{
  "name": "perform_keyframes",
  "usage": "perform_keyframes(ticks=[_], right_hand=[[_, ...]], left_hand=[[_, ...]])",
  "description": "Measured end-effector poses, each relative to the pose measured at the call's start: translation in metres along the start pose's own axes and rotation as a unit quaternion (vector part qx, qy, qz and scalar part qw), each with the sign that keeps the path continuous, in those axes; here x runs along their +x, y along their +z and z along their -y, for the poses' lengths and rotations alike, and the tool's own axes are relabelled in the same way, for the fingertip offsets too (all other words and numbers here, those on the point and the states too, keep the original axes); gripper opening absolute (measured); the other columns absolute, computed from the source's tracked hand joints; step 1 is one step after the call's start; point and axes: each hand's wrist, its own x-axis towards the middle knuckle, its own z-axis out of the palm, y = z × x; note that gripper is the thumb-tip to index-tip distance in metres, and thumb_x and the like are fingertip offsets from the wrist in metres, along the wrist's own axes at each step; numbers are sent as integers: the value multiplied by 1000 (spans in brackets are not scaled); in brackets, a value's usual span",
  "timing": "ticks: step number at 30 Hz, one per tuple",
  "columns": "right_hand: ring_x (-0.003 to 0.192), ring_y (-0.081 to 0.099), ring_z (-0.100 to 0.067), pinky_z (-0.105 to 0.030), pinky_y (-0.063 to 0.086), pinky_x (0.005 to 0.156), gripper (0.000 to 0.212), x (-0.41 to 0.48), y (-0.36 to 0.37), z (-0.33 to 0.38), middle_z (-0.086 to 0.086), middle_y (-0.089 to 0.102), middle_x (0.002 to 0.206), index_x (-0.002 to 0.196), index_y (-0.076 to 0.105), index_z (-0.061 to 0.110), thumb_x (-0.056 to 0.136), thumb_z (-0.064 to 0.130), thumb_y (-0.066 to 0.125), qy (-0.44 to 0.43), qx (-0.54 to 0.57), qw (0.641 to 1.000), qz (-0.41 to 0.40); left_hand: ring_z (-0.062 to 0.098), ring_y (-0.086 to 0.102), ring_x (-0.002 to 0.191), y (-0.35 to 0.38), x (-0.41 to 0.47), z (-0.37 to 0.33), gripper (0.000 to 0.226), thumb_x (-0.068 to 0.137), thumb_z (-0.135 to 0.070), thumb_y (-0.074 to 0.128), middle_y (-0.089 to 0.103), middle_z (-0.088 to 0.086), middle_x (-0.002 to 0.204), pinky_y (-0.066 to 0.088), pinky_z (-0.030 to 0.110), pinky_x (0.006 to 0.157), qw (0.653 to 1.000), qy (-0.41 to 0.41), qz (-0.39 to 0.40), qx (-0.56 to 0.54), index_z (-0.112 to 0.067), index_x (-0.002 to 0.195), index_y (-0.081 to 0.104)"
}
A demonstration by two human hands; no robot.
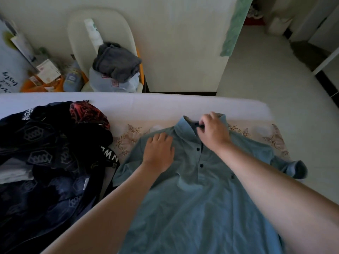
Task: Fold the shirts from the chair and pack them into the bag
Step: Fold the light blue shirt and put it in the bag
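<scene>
1 blue shirt [192, 198]: L hand [158, 149] flat, R hand [213, 131] pinching top btn [201, 126]

Matt, soft blue cloth shirt [198, 198] — glossy dark buttons [201, 165], perhaps plastic — on embroidered fabric bedcover [128, 140]

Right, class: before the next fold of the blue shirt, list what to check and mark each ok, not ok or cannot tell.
1. Pale blue buttoned polo shirt spread front-up on the white bed: ok.
2. Left hand flat on its shoulder: ok.
3. Right hand grip pinches at the collar; top button fastened: cannot tell.
4. Dark patterned fabric bag open: ok.
5. Cream chair emptied: not ok, a grey crumpled garment lies there.
</scene>
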Motion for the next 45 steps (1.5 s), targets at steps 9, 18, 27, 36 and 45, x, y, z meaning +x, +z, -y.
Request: perform_keyframes(ticks=[9,18,27,36,45], right_hand=[[85,62,-28,-36,43,69,25,16,14,25,-5,65,90,86,59,17,99,38,53,172,45,984,-30],[117,51,-37,-47,42,95,43,-55,46,82,-14,50,131,131,56,19,92,36,55,-103,-69,990,61],[153,-6,-20,-42,5,124,76,-63,34,78,-1,-9,167,159,1,30,99,56,40,-39,47,965,257],[120,54,-37,-48,44,99,40,-133,-29,-33,-12,53,136,124,62,14,85,5,60,53,7,997,49],[115,52,-22,-39,32,98,29,-244,-92,-161,3,62,117,113,66,33,88,32,51,200,-202,944,170]], left_hand=[[31,50,113,9,-18,21,27,95,-8,45,53,8,121,44,43,93,994,-54,-60,-70,-13,119,55],[32,38,135,-6,-51,54,48,99,-24,46,35,19,148,36,36,108,973,-204,110,-1,-5,142,33],[32,49,113,-55,-46,64,44,93,-8,52,36,15,135,48,34,72,967,-240,-28,82,-10,134,36],[26,35,135,-22,-28,-74,54,92,-13,53,32,2,149,34,40,108,989,92,98,-60,-25,144,41],[32,-4,150,30,-37,-177,69,97,-52,40,-8,3,164,14,61,116,965,130,225,43,-33,156,9]])
